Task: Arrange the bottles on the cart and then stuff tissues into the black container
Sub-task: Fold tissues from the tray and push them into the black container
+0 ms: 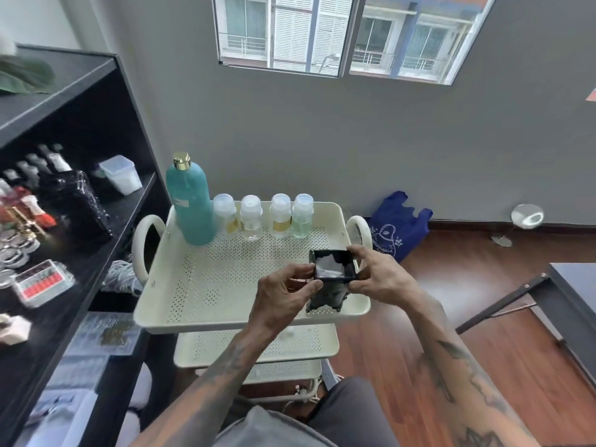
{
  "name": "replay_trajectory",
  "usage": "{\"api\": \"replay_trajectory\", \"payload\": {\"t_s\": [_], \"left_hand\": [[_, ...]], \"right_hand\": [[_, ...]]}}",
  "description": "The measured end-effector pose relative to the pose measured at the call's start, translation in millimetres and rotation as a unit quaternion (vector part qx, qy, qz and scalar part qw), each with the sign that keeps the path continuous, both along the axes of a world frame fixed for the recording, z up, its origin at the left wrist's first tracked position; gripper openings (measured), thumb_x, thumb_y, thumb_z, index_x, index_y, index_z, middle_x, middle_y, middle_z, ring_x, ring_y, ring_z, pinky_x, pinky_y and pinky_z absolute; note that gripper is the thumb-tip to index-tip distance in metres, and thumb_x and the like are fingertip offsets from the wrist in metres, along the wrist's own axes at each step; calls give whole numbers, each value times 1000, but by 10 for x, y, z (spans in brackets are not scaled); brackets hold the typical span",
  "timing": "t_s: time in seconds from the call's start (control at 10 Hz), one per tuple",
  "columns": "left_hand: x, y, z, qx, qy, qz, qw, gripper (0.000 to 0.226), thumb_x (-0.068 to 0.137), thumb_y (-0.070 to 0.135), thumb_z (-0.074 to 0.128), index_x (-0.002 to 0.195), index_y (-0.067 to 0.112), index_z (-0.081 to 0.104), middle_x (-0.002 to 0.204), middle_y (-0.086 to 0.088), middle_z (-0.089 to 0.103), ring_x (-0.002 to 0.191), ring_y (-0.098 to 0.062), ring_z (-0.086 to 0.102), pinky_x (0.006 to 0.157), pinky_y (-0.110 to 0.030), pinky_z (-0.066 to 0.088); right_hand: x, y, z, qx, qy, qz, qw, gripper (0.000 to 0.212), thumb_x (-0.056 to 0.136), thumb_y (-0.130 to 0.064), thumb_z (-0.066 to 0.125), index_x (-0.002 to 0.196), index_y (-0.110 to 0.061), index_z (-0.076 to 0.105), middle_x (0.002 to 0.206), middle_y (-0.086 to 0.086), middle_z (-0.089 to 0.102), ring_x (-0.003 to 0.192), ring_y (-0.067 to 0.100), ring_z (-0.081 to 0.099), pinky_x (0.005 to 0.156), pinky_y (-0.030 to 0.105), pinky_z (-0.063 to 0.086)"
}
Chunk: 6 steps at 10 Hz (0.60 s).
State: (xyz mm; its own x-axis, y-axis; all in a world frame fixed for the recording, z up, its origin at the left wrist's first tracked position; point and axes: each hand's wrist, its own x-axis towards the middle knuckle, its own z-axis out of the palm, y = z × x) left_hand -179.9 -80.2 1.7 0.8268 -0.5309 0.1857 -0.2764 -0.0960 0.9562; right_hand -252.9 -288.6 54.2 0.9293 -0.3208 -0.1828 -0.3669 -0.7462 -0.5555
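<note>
Tattooed bare forearms point(464, 366), grey shirt point(274, 427), dark trousers point(351, 404)

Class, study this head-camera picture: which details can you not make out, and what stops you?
Head view only:
- Black container: its depth and fill are hidden by its own walls, the left hand and right hand.
- Small bottles: labels too small and blurred.
- Shelf items: blurred and cut off by the left edge.
- Cart: lower trays mostly covered by the top tray and arms.

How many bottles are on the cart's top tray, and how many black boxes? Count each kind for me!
Tall teal bottle: 1
Small clear bottles: 4
Black container, held by the left hand and right hand, white tissue inside: 1
Total: 6
</note>
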Motion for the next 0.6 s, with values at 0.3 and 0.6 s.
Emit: {"api": "replay_trajectory", "payload": {"t_s": [0.3,0.6], "left_hand": [[-164,-250,-54,-6,4,-14,1000,36,81,21,80,115,14,71,107,-1,75,90,-5,73,76,-28,62],[189,146,-177,159,-44,-65,984,44,88,38,70,127,19,64,121,-2,69,97,-7,67,82,-26,58]], "right_hand": [[-228,-178,-62,-14,-7,-20,1000,83,70,-18,78,144,-23,41,127,-1,63,102,15,62,96,25,47],[-222,-148,37,22,27,-39,999,99,70,-12,78,152,-28,25,138,-1,55,93,8,64,82,19,46]]}}
